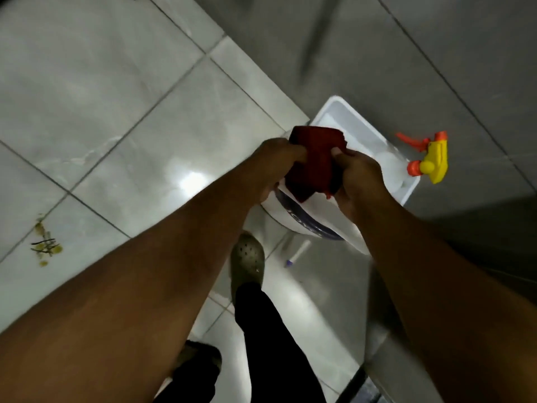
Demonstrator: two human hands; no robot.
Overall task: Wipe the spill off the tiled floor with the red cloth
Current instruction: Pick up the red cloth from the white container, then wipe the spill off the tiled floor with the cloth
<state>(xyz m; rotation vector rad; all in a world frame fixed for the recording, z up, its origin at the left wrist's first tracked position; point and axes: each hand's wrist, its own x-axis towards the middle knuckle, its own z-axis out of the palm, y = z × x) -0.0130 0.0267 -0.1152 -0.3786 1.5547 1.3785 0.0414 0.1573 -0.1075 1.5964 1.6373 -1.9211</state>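
Note:
I hold the dark red cloth [312, 162] bunched between both hands, over a white bucket with a blue band [302, 222]. My left hand [276, 161] grips the cloth's left side and my right hand [357, 175] grips its right side. The spill [45, 242], a small yellowish smear with dark strands, lies on the pale tiled floor [130, 126] far to the left, well away from both hands.
A white rectangular tray [348, 123] rests on the grey counter [436, 68], with a spray bottle [430, 158] with a yellow and orange trigger head at its right end. Below are my feet in perforated clogs [247, 263] and dark trouser legs.

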